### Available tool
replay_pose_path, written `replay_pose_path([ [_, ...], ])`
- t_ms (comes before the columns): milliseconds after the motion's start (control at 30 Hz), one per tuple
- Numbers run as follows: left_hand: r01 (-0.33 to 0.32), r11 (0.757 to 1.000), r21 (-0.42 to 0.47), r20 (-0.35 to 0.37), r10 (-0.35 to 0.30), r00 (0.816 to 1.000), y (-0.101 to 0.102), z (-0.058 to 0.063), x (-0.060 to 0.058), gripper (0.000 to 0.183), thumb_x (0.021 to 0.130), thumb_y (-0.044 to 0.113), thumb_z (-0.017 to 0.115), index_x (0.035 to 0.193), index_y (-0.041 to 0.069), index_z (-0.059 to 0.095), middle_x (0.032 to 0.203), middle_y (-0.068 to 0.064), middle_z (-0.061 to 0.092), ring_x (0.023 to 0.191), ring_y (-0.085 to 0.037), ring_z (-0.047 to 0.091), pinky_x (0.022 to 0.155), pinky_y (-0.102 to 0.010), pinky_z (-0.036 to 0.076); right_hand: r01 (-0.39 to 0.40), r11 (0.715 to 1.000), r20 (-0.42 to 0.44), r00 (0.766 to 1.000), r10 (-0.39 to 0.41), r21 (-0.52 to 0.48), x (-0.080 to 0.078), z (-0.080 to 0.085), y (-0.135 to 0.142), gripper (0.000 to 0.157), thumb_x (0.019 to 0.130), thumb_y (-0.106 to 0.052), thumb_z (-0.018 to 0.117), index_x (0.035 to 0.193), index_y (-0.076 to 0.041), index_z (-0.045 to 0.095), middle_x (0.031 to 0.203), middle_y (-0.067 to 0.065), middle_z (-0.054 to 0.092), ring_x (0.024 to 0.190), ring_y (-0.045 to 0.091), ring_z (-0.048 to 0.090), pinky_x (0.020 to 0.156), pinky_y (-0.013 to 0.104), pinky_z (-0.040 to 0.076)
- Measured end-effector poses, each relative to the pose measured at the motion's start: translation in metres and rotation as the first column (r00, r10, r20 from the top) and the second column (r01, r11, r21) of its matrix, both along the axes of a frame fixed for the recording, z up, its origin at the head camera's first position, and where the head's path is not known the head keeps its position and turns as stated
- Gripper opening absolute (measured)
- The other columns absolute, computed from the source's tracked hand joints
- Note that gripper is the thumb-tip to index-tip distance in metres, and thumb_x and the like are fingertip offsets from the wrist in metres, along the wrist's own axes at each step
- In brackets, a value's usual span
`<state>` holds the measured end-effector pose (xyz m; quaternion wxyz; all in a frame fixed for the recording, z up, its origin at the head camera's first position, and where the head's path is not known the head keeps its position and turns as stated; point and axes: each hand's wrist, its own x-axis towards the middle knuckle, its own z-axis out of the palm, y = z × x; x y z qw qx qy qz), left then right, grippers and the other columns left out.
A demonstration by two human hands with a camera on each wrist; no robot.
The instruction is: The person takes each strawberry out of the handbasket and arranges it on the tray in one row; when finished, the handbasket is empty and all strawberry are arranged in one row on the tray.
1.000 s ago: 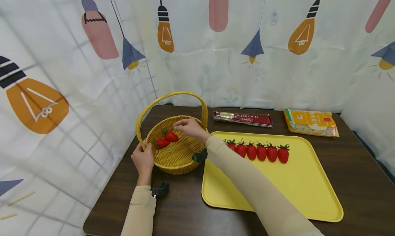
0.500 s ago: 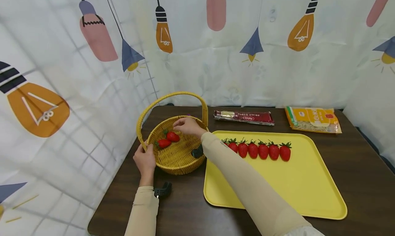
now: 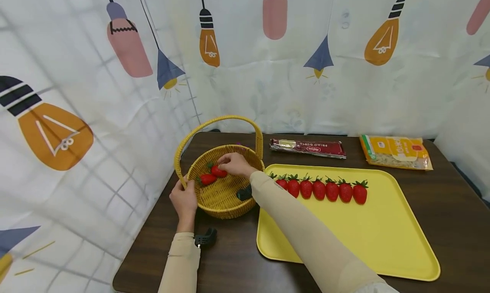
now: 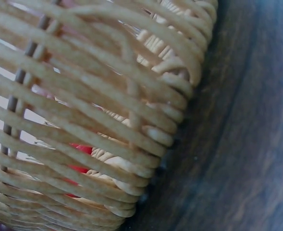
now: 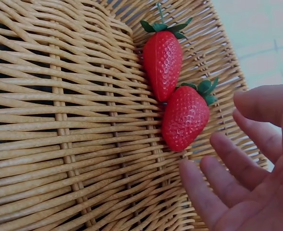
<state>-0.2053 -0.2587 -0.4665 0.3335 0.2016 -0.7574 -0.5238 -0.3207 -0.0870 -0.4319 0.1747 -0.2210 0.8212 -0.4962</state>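
Two red strawberries with green leaves lie side by side in the yellow wicker basket (image 3: 226,210): an upper strawberry (image 5: 163,65) and a lower strawberry (image 5: 185,118) in the right wrist view. My right hand (image 3: 236,164) reaches into the basket above them. In the right wrist view its fingers are spread, apart from the berries, with nothing between them. My left hand (image 3: 184,199) grips the basket's left rim near the foot of the handle (image 3: 218,122). Only woven wall (image 4: 83,96) with bits of red behind it fills the left wrist view.
Right of the basket, a yellow tray (image 3: 344,237) carries a row of several strawberries (image 3: 319,189). Behind it lie a dark red packet (image 3: 308,148) and a yellow-orange bag (image 3: 396,152). A patterned curtain (image 3: 245,80) borders the dark table (image 3: 229,259) at the back and left.
My right hand has lowered a little towards the nearer strawberry in the basket. My left hand keeps its place on the rim. The head view has shifted slightly.
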Motion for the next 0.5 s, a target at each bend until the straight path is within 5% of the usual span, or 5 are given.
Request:
replay_pose_path([
  [500, 0.008, 1.0, -0.012, -0.024, -0.009, 1.0, -0.0012, -0.0005, 0.0005, 0.022, 0.092, 0.013, 0.058, 0.102, 0.0, 0.072, 0.091, -0.017, 0.07, 0.052, -0.012, 0.04, 0.05, -0.024, 0.033, -0.166, 0.985, 0.06, 0.985, 0.163, 0.055, 0.0015, -0.0055, -0.0009, 0.042, 0.096, -0.011, 0.059, 0.137, -0.021, 0.059, 0.136, 0.001, 0.057, 0.094, 0.017, 0.057, 0.076, 0.03, 0.047],
])
